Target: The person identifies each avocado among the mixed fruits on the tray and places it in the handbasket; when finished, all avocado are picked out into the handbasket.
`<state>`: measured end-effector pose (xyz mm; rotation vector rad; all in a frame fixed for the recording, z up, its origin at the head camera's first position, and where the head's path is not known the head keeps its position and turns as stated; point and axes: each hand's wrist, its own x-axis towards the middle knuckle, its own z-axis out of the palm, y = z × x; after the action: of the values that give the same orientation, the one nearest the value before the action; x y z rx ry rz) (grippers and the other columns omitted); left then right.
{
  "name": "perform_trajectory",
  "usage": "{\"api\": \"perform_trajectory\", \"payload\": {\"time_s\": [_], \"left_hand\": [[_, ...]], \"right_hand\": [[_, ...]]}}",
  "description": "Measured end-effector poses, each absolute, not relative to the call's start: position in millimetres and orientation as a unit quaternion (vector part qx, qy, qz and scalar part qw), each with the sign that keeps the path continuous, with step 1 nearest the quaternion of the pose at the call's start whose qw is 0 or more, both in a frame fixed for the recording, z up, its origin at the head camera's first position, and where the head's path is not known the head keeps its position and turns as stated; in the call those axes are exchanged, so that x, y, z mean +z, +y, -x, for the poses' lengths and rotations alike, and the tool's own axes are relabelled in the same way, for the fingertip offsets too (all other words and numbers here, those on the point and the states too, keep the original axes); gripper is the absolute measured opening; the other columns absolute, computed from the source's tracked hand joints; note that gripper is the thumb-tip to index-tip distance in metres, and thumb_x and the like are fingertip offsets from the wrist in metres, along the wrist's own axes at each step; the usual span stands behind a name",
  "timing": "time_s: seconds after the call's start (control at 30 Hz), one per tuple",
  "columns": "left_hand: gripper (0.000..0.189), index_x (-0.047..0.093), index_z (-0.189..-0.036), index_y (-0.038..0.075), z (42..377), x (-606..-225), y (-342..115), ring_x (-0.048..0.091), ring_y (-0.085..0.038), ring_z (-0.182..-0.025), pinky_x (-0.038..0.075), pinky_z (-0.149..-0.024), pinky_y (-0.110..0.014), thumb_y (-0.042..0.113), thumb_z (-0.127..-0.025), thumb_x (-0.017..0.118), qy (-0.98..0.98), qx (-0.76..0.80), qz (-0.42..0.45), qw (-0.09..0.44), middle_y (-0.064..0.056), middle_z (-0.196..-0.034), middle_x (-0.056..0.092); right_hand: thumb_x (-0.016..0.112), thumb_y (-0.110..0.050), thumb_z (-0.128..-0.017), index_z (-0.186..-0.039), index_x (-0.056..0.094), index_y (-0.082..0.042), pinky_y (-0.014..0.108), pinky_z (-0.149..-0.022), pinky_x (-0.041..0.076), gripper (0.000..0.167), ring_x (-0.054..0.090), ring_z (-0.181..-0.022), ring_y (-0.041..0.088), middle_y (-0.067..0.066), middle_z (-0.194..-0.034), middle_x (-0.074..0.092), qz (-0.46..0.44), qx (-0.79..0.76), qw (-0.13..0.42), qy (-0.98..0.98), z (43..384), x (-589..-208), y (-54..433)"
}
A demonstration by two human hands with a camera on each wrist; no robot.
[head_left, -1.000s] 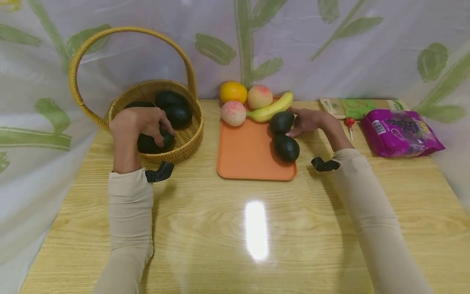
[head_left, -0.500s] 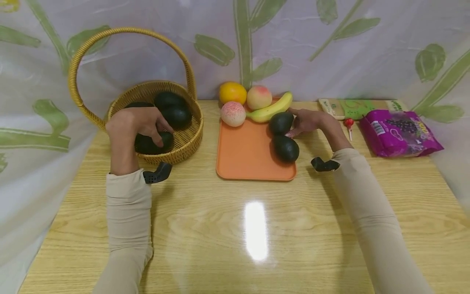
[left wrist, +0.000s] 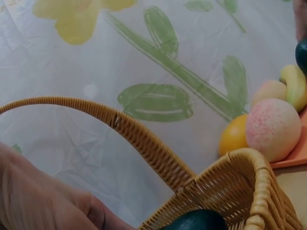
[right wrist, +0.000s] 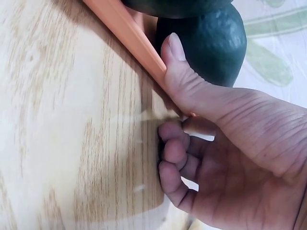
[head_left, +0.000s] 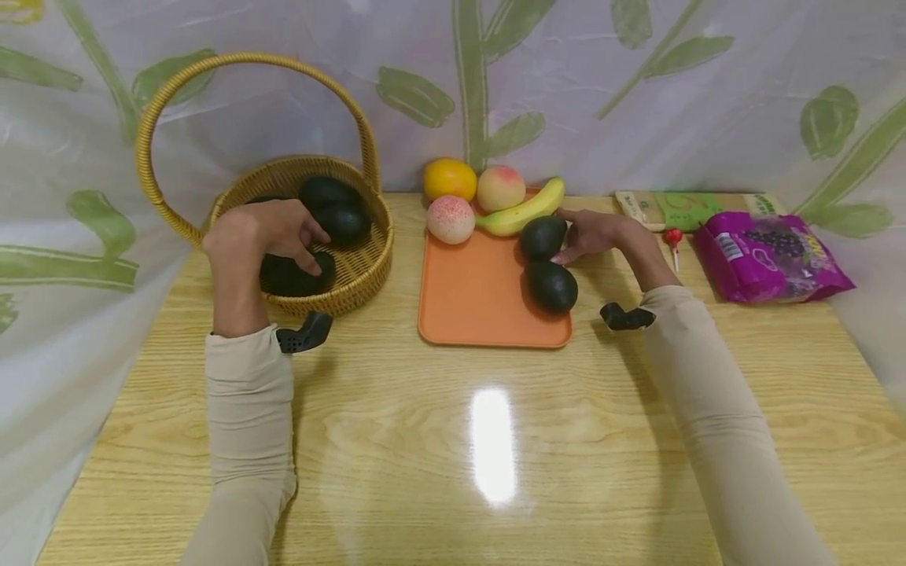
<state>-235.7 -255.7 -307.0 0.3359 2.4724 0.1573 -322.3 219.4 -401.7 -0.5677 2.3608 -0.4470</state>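
Observation:
In the head view, my left hand (head_left: 258,228) reaches into the wicker basket (head_left: 375,267) and holds a dark green avocado (head_left: 283,275) near its front wall. The thumb lies on the fruit; most other fingers are hidden behind the hand. More avocados (head_left: 344,226) lie beside it in the basket. My right hand (head_left: 594,229) grips the right rim of the orange tray (head_left: 467,299). In the right wrist view, the thumb (right wrist: 180,79) presses over the tray edge, with the fingers curled below. Two avocados (head_left: 552,287) sit on the tray beside this thumb.
Toward the tray's back are a banana (head_left: 520,216), a peach (head_left: 501,187), a speckled peach (head_left: 451,219) and an orange fruit (head_left: 450,180). A red lollipop (head_left: 674,237), a purple grape-print packet (head_left: 771,255) and a green-brown packet (head_left: 690,208) lie at right. The basket's tall handle (head_left: 145,149) arches upward.
My left hand has shifted slightly left and its index finger has drawn up from the avocado. The right hand and the tray look unchanged.

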Motion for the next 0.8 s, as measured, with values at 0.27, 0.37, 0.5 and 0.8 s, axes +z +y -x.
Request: {"api": "perform_trajectory", "payload": {"time_s": [0.27,0.37,0.5,0.8], "left_hand": [[0.066,0.054,-0.149,-0.002,234.2,-296.4,-243.0,0.054,-0.025,-0.084,0.047,-0.082,-0.042,0.031,-0.095,0.076,0.953,0.066,-0.154,0.253,-0.01,-0.089,0.06],[0.064,0.053,-0.151,0.0,230.3,-290.0,-235.9,0.061,-0.026,-0.094,0.051,-0.087,-0.044,0.031,-0.099,0.073,0.951,0.097,-0.178,0.234,-0.013,-0.103,0.068],[0.059,0.051,-0.153,0.005,222.1,-282.0,-222.6,0.066,-0.031,-0.114,0.053,-0.1,-0.051,0.032,-0.103,0.067,0.945,0.128,-0.211,0.214,-0.018,-0.127,0.07],[0.053,0.053,-0.154,0.014,212.5,-278.2,-174.3,0.066,-0.025,-0.109,0.053,-0.098,-0.046,0.028,-0.104,0.065,0.925,0.17,-0.294,0.17,-0.011,-0.12,0.072]], "right_hand": [[0.08,-0.046,-0.09,-0.165,0.014,0.001,0.058,-0.122,0.036,0.11,0.049,-0.139,0.047,0.037,-0.145,0.051,0.223,-0.172,0.329,0.902,322.2,-401.2,222.0],[0.08,-0.047,-0.089,-0.165,0.014,0.0,0.059,-0.122,0.035,0.111,0.048,-0.14,0.047,0.036,-0.146,0.05,0.222,-0.173,0.328,0.902,322.1,-400.4,221.9],[0.08,-0.046,-0.09,-0.167,0.008,-0.001,0.058,-0.124,0.032,0.115,0.045,-0.143,0.047,0.036,-0.15,0.048,0.213,-0.176,0.335,0.901,321.4,-400.4,221.3],[0.081,-0.043,-0.091,-0.167,0.007,-0.001,0.057,-0.124,0.034,0.114,0.048,-0.142,0.046,0.036,-0.147,0.052,0.209,-0.176,0.334,0.902,321.3,-400.7,220.5]]}}
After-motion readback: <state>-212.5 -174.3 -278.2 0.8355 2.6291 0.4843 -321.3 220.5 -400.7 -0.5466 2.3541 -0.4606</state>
